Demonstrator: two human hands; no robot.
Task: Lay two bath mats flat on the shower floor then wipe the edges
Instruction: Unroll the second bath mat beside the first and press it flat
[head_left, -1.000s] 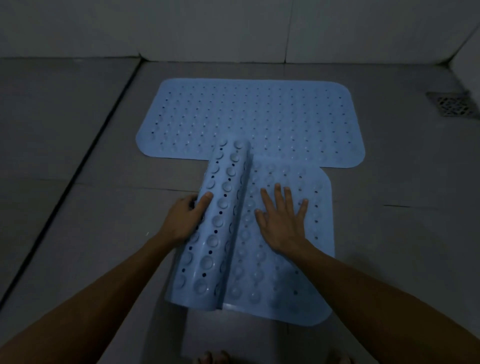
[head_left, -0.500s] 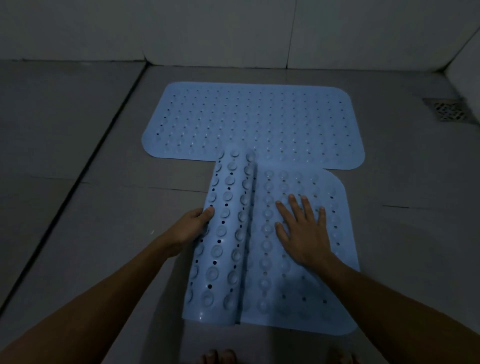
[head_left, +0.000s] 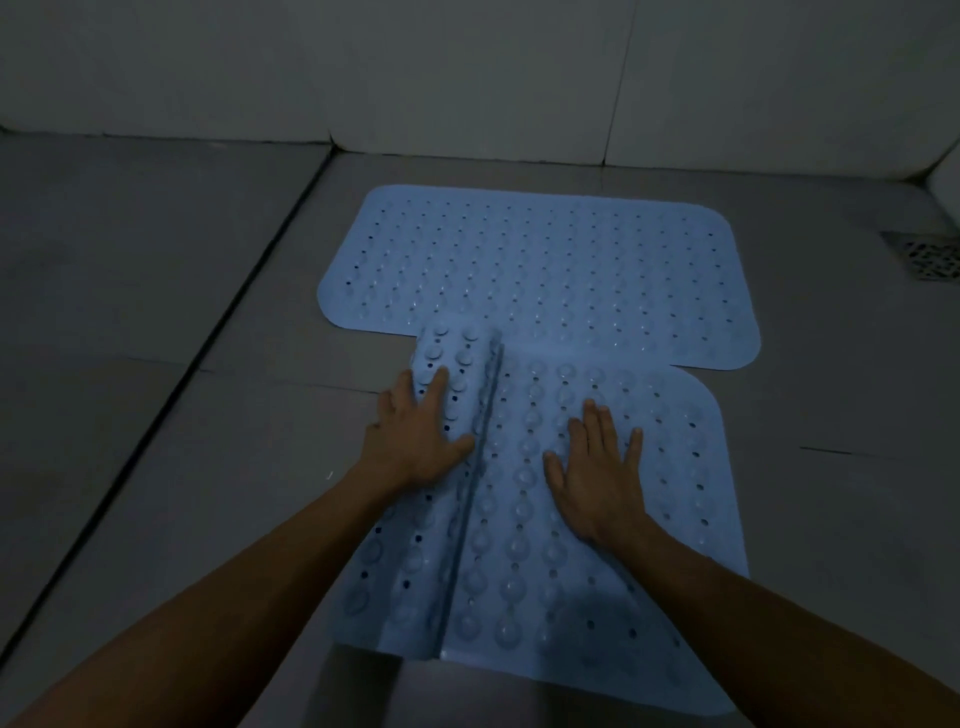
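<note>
Nearer blue mat (head_left: 582, 519) half folded, suction cups upward

Grey tiled floor (head_left: 156, 322), dark grout line running diagonally. Pale wall (head_left: 415, 67) behind. Metal drain grate (head_left: 930, 254) far right.

Near mat (head_left: 597, 519) at 6 o'clock, left strip folded over; left hand (head_left: 415, 441) flat on fold, right hand (head_left: 602, 483) flat beside. Far mat (head_left: 545, 270) flat at 12, drain (head_left: 927, 254) at 2.

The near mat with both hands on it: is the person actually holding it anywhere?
Nothing is gripped. The left hand presses flat on the near mat's rolled left part; the right hand lies flat on its unrolled part.
</note>
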